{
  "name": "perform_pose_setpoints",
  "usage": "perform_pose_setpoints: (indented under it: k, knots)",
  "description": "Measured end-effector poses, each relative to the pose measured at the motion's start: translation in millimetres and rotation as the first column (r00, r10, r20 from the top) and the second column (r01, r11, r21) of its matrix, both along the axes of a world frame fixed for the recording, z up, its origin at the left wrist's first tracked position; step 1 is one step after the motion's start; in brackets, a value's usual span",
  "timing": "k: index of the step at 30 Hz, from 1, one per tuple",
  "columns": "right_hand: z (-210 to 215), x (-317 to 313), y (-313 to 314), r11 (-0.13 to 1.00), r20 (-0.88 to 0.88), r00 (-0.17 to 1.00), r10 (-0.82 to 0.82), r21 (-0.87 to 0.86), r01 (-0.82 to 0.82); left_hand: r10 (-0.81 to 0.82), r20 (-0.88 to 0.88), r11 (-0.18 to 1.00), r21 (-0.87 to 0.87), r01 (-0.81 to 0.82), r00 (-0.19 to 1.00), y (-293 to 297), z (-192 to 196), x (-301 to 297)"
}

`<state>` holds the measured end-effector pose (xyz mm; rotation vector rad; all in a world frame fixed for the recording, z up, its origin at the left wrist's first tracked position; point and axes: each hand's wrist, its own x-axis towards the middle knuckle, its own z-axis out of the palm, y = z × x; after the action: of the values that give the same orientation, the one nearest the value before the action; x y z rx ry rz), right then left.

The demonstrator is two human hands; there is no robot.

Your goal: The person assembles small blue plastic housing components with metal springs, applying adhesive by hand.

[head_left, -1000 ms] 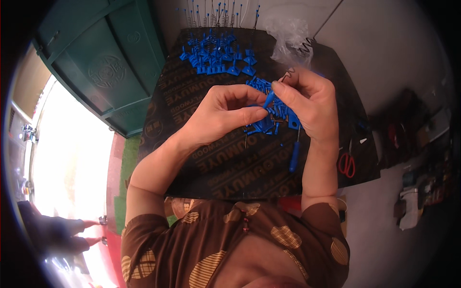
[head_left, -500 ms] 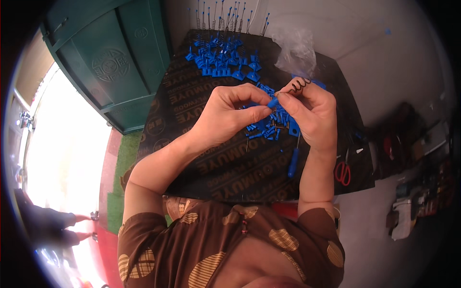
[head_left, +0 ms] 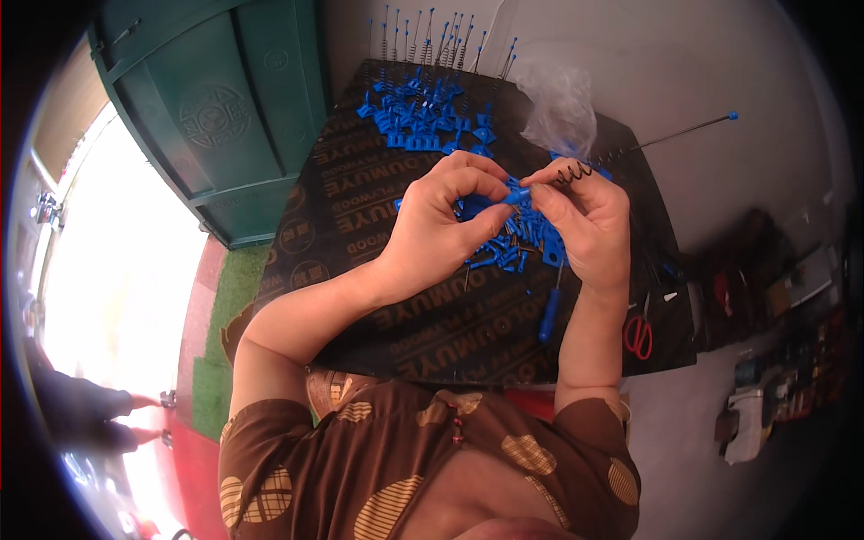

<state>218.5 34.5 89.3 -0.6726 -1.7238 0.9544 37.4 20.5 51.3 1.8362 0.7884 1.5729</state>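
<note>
Blue plastic piece (head_left: 517, 194) pinched between left hand (head_left: 441, 225) fingers, right hand (head_left: 580, 225) fingers gripping coiled spring (head_left: 572, 171) beside it

One head-worn fisheye looks steeply down, close over the board (head_left: 396, 297).

Home workshop; plywood board (head_left: 378, 225) worktop; blue plastic parts (head_left: 423, 112); scissors (head_left: 638, 335)

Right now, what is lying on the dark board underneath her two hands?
Under the left hand and right hand a heap of small blue plastic parts spreads over the dark board. The hands cover the heap's middle, so what lies there cannot be seen.
</note>
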Motion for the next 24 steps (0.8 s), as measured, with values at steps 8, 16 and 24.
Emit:
perform_pose_setpoints:
  k: [8, 16, 24]
  knots:
    - [-6, -1, 9, 0.998, -0.033, 0.998, 0.062, 0.015, -0.061, -0.019, -0.031, 0.999, -0.051, 0.017, 0.999, -6, 6, 0]
    - [-2, 1, 10, 0.997, 0.029, 0.998, 0.048, 0.052, -0.050, -0.180, 0.122, 0.939, -0.275, 0.207, 0.976, -2, 6, -3]
    - [-3, 0, 8, 0.996, 0.050, 0.997, 0.057, 0.060, -0.060, -0.237, 0.317, 0.864, -0.364, 0.349, 0.918, -5, 6, -1]
